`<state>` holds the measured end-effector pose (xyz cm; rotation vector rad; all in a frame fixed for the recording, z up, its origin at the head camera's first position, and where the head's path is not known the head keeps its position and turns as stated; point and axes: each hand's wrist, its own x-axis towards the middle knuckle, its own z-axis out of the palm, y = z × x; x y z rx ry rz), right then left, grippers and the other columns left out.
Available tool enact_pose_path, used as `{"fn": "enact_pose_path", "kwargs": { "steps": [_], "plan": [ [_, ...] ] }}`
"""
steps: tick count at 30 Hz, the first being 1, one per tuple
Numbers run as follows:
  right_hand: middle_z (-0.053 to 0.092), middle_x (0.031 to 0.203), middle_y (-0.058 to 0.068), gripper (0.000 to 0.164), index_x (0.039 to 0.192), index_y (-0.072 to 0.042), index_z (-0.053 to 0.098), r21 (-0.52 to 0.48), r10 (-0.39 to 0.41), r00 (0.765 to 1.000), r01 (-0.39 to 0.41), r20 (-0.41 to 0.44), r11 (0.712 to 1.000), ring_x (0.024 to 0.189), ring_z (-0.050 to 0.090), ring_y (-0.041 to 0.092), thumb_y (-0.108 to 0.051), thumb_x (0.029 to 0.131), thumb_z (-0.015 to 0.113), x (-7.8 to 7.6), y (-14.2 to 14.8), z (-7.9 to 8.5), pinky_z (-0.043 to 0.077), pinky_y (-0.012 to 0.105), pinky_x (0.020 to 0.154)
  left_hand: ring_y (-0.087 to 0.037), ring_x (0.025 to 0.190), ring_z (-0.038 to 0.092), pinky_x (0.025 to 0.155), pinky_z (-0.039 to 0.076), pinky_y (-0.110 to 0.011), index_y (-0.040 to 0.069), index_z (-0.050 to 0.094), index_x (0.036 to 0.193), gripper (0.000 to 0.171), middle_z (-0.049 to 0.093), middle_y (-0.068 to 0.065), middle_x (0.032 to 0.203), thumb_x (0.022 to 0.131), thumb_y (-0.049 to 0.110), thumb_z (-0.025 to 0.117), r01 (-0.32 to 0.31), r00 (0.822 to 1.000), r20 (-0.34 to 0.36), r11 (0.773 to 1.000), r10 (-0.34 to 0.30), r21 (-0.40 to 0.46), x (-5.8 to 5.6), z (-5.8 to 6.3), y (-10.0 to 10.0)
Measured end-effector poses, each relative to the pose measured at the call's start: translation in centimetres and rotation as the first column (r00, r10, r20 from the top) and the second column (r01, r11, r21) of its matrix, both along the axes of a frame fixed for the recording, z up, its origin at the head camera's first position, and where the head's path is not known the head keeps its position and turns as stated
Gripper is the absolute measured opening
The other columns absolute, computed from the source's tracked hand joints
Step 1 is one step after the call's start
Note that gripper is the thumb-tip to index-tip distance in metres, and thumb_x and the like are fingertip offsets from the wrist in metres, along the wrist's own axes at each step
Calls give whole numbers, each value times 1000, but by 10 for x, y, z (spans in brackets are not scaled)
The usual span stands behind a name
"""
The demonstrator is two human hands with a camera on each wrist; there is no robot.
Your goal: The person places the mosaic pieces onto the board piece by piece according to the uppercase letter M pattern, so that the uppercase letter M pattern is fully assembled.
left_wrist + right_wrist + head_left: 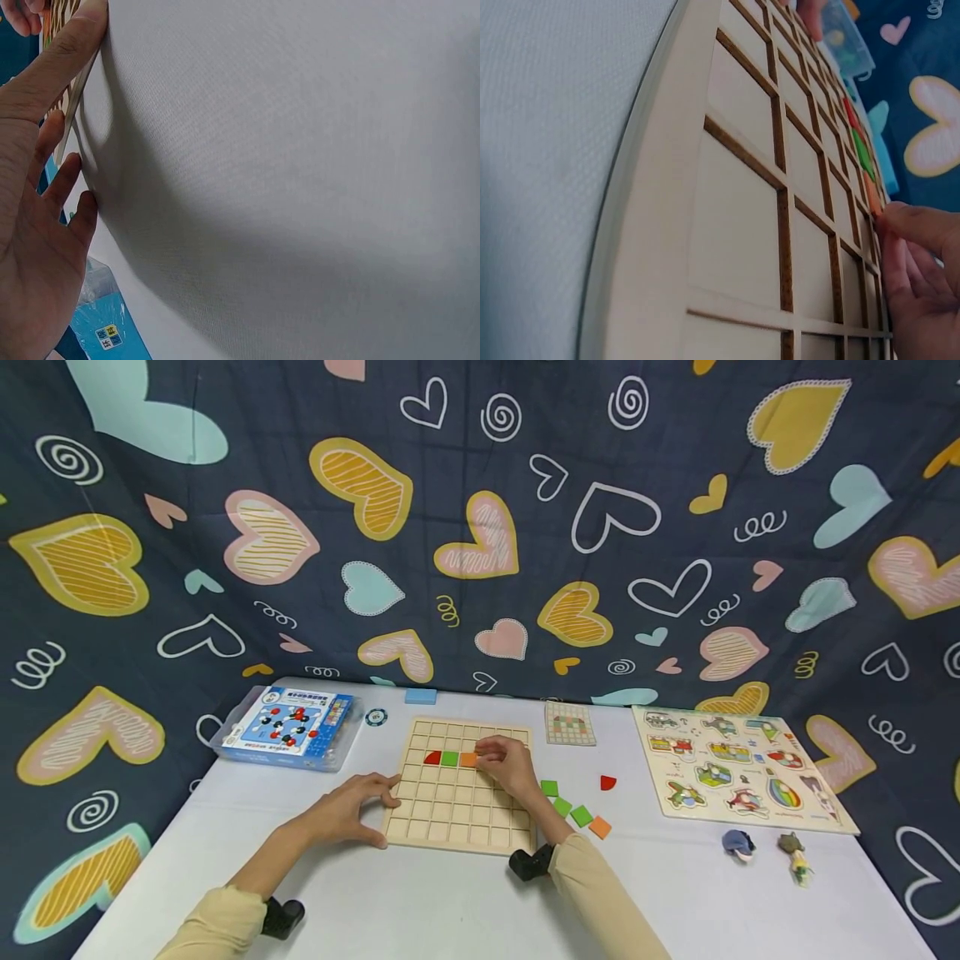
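A wooden grid board [459,847] lies flat on the white table. A red quarter-circle tile [432,758], a green square tile [450,759] and an orange square tile [468,760] sit side by side in one of its upper rows. My right hand [512,768] pinches the orange tile at its right edge with thumb and fingertips; the right wrist view shows this contact at the tile [871,193]. At the board's left side rests my left hand [348,810], fingers spread along the edge and the thumb touching the near left corner.
Loose green tiles [582,815], an orange tile [600,827] and a red tile [608,782] lie right of the board. Behind them is a pattern card [572,735]. A boxed molecule set [281,727] stands left, a picture puzzle board [738,768] right, near two small figures [795,857].
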<state>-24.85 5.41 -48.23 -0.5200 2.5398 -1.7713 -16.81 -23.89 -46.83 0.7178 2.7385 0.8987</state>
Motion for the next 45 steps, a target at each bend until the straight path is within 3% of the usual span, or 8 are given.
{"fn": "enact_pose_path", "kwargs": {
  "steps": [10, 18, 25, 32, 36, 41, 45],
  "plan": [
    [70, 101, 20, 24, 106, 6, 66, -58, -23, 999, 25, 39, 998, 92, 68, 32, 6, 82, 69, 3, 13, 4, 56, 29, 78, -35, 124, 44, 102, 37, -57, 25, 64, 95, 41, 48, -9, 143, 63, 37, 87, -1, 1000, 4, 1000, 1, -2, 1, 1, 2],
    [66, 109, 25, 26, 111, 7, 65, -104, -41, 995, 50, 86, 993, 99, 65, 32, 5, 85, 67, 8, 52, 6, 54, 26, 82, -37, 125, 43, 99, 38, -61, 25, 65, 94, 40, 48, -9, 144, 63, 37, 87, -8, 1000, 4, 1000, 8, -14, 4, 3, 1],
    [67, 110, 23, 29, 115, 8, 62, -65, -105, 990, 112, 97, 992, 101, 64, 30, 3, 87, 66, 14, 99, 6, 52, 17, 79, -38, 126, 43, 99, 37, -61, 25, 65, 94, 39, 47, -9, 144, 64, 38, 86, -8, 1000, 6, 1000, 8, -17, 4, 5, 1],
    [68, 109, 19, 28, 114, 4, 63, 16, -139, 982, 138, 131, 990, 95, 65, 22, 2, 87, 66, 29, 126, 10, 53, 18, 73, -39, 126, 42, 98, 37, -62, 25, 64, 94, 39, 47, -10, 144, 64, 38, 86, -17, 1000, 5, 1000, 17, -22, 2, 7, -2],
    [68, 108, 17, 26, 112, 4, 64, 65, -122, 986, 115, 113, 991, 95, 66, 22, 2, 87, 66, 34, 132, 11, 54, 20, 75, -39, 126, 42, 98, 38, -63, 25, 64, 93, 39, 47, -11, 144, 64, 38, 86, -12, 1000, 2, 1000, 12, -18, 1, 6, -2],
    [69, 105, 19, 26, 111, 5, 65, 131, -30, 999, 24, 44, 991, 94, 67, 28, 4, 85, 67, 32, 131, 8, 55, 26, 80, -39, 126, 41, 98, 37, -63, 25, 65, 94, 39, 46, -11, 145, 64, 38, 86, -12, 1000, 11, 1000, 12, -6, 1, 4, -3],
    [68, 105, 21, 28, 112, 7, 63, 160, 38, 998, -45, 47, 986, 91, 67, 27, 4, 84, 68, 27, 130, 4, 55, 25, 79, -39, 127, 41, 98, 37, -64, 24, 65, 96, 40, 45, -11, 145, 64, 37, 86, -8, 1000, 23, 1000, 7, 4, 1, 4, 0]
  ]
}}
